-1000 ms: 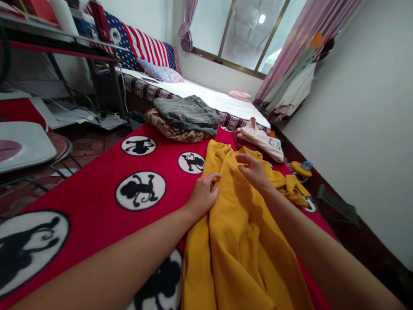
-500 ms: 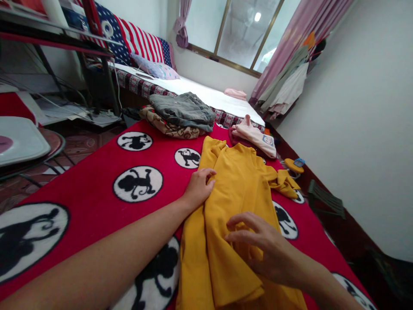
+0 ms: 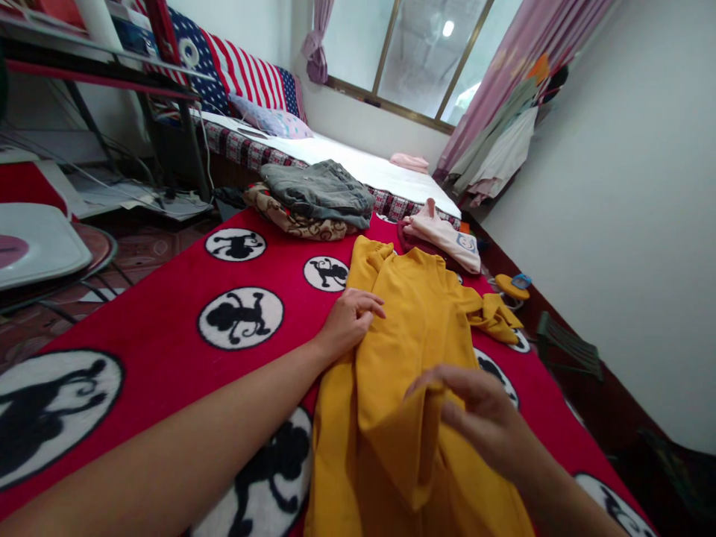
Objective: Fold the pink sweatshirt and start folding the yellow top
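A yellow garment [image 3: 417, 321] lies spread along a red blanket [image 3: 168, 328] printed with black monkey circles. My left hand [image 3: 350, 324] rests on the garment's left edge, its fingers curled down onto the cloth. My right hand [image 3: 481, 418] is nearer to me, pinching a fold of the yellow cloth and lifting it off the blanket. The garment's crumpled sleeve [image 3: 495, 313] lies out to the right.
Folded grey and patterned clothes [image 3: 316, 198] are stacked at the blanket's far end, with a pink and white piece [image 3: 444, 235] beside them. Behind stands a bed [image 3: 363, 168] under a window. A metal shelf [image 3: 101, 67] and a white stool [image 3: 33, 242] are at the left.
My right hand has drawn back from the garment's upper part to its lower part and now pinches a fold, raising it. My left hand has stayed at the left edge.
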`<action>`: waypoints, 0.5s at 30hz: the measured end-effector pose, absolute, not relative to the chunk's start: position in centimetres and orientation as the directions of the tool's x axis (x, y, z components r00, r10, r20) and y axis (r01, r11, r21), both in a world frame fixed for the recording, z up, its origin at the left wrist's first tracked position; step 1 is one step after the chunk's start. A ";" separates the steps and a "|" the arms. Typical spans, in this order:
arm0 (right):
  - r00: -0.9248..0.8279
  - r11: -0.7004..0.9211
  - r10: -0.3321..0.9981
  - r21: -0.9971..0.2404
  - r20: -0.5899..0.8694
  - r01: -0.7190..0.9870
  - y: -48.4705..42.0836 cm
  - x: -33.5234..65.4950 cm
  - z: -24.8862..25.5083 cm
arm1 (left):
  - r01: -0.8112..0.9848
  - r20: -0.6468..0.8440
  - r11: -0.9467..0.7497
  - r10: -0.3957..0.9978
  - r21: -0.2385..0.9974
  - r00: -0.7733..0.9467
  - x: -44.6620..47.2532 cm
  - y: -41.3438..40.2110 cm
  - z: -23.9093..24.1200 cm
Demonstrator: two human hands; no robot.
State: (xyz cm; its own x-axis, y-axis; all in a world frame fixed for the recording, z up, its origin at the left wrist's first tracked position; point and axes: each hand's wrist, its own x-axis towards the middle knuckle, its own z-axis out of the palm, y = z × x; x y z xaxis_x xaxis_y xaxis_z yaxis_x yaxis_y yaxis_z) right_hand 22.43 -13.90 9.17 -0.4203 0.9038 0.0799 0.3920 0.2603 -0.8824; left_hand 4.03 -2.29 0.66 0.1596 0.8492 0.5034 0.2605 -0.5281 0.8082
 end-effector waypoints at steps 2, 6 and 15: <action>-0.121 0.090 0.991 -0.961 0.060 0.261 -11.2 23.2 8.3 | 0.220 0.457 -0.490 0.870 0.843 0.185 3.8 -2.4 0.9; 0.052 -0.137 0.990 -0.988 -0.133 0.074 -7.2 24.4 4.9 | 0.240 0.396 -0.438 0.895 0.867 0.203 3.5 -2.6 1.3; 0.009 -0.108 0.994 -0.991 -0.108 0.079 -8.9 24.2 3.0 | 0.349 0.502 -0.528 0.848 0.774 0.167 4.0 -2.9 0.9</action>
State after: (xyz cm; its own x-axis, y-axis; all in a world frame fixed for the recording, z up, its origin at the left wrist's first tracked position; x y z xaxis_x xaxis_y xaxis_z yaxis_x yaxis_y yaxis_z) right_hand 24.19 -8.93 2.97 0.0089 0.9941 -0.1078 0.0786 -0.1082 -0.9910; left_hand 3.99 -2.93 0.86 0.1675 0.8482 0.5025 0.3491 -0.5277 0.7744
